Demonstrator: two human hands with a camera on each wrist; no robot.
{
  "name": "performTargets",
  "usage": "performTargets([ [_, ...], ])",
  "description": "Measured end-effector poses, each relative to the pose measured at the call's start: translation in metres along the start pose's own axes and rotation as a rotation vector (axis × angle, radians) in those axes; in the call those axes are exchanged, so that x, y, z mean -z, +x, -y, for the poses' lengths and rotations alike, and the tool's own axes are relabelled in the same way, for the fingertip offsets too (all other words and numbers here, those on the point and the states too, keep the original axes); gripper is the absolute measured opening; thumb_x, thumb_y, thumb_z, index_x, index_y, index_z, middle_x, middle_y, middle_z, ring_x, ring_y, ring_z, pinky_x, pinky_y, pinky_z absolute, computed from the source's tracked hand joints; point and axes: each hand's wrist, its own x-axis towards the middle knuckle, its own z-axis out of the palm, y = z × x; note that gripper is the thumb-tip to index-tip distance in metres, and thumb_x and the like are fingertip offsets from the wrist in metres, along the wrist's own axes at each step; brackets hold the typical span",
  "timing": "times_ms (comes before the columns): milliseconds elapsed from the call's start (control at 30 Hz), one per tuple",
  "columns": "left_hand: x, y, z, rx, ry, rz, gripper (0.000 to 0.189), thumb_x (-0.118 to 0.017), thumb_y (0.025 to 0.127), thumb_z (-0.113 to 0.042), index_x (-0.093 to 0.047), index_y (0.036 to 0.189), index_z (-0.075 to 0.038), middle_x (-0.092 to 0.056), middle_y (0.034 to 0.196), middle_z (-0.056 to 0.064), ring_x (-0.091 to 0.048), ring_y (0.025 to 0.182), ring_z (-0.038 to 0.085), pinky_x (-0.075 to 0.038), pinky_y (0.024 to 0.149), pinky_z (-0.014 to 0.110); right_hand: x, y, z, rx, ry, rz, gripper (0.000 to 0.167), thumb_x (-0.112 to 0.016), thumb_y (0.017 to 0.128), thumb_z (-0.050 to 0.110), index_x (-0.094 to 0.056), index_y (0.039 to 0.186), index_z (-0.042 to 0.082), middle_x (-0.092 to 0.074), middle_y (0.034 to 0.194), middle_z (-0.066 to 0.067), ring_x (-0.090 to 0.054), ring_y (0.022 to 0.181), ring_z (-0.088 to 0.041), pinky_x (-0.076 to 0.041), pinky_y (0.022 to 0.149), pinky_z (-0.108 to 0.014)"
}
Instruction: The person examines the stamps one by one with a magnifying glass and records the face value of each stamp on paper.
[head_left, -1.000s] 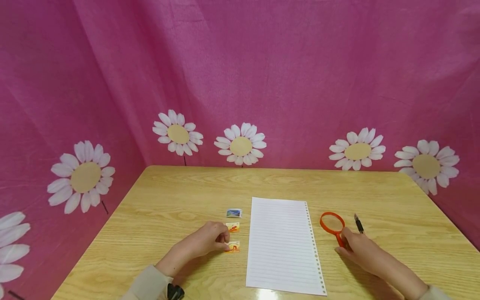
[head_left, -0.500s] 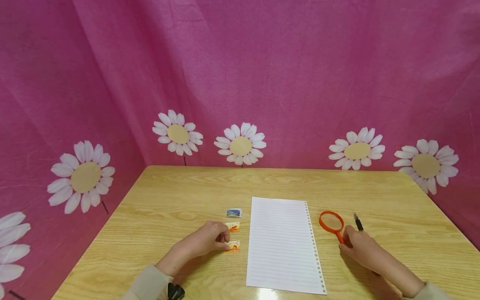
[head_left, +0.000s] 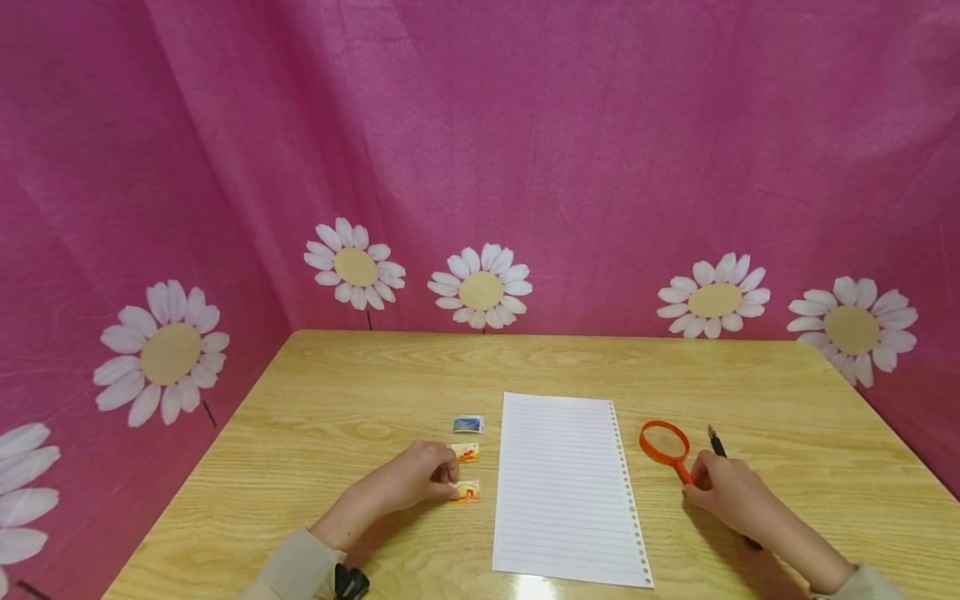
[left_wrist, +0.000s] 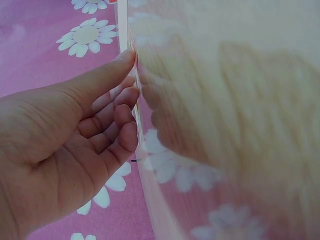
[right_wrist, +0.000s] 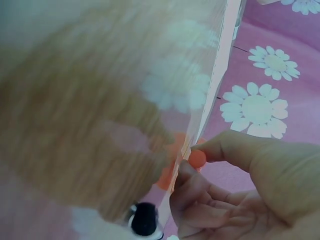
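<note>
My left hand [head_left: 412, 482] rests on the table, fingers bent loosely, its thumb tip at the left edge of the nearest stamp [head_left: 468, 492], which is orange and yellow. Just beyond lies a similar yellow and red stamp [head_left: 467, 452], close to the fingertips. Farthest in this column is a blue stamp with a white border [head_left: 468, 424]. Between thumb and fingers, my right hand [head_left: 731, 492] pinches the handle of an orange magnifying glass [head_left: 683, 472]; the handle's round end [right_wrist: 197, 159] shows in the right wrist view. The hand partly covers a black pen [head_left: 717, 446].
A lined sheet of loose-leaf paper [head_left: 566, 492], holes along its right edge, lies between the hands. The wooden table [head_left: 360, 375] meets a pink curtain [head_left: 585, 167] with daisies at the back and sides. A black band [head_left: 351, 582] is at the left wrist.
My right hand has slid slightly right, toward the end of the magnifying glass's handle. More of the pen's near end shows under the wrist. The left hand and stamps stay put.
</note>
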Motion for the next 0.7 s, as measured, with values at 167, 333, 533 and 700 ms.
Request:
performTargets([
  [167,-0.0007,-0.0007,-0.0002,-0.001,0.000,-0.007,0.015,-0.076,0.084,-0.014,-0.062,0.082,-0.007,-0.058,0.074,-0.003,-0.043,0.064,-0.003,-0.042,0.061,0.015,-0.0005,-0.0028,-0.0035,0.028,-0.008,-0.042,0.016,-0.072,0.081,0.007,-0.056,0.081,0.003,-0.064,0.071,-0.002,-0.057,0.065,-0.012,-0.043,0.056,-0.025],
  [333,-0.0007,-0.0005,0.0008,0.002,-0.004,0.005,0.016,-0.075,0.084,-0.015,-0.062,0.083,-0.007,-0.058,0.074,-0.002,-0.043,0.065,-0.003,-0.042,0.061,0.016,-0.0015,-0.0059,-0.0062,0.057,-0.011,-0.070,0.015,-0.071,0.081,0.006,-0.056,0.081,0.003,-0.063,0.070,-0.001,-0.054,0.063,-0.009,-0.042,0.055,-0.023],
  [533,-0.0001,0.0006,0.0009,0.003,0.001,0.002,0.016,-0.076,0.084,-0.015,-0.062,0.082,-0.006,-0.057,0.073,-0.003,-0.043,0.064,-0.002,-0.041,0.061,0.015,-0.0011,-0.0087,-0.0075,0.087,-0.015,-0.087,0.013,-0.069,0.083,0.006,-0.056,0.083,0.004,-0.059,0.068,0.001,-0.047,0.059,-0.004,-0.039,0.054,-0.022],
  [700,-0.0001,0.0011,0.0013,0.010,0.004,0.000,0.016,-0.076,0.084,-0.015,-0.062,0.082,-0.007,-0.056,0.072,-0.004,-0.042,0.064,-0.002,-0.041,0.061,0.015,-0.0007,-0.0092,-0.0086,0.113,-0.030,-0.094,0.013,-0.069,0.084,0.005,-0.055,0.084,0.003,-0.059,0.069,0.002,-0.047,0.059,-0.002,-0.040,0.053,-0.022],
])
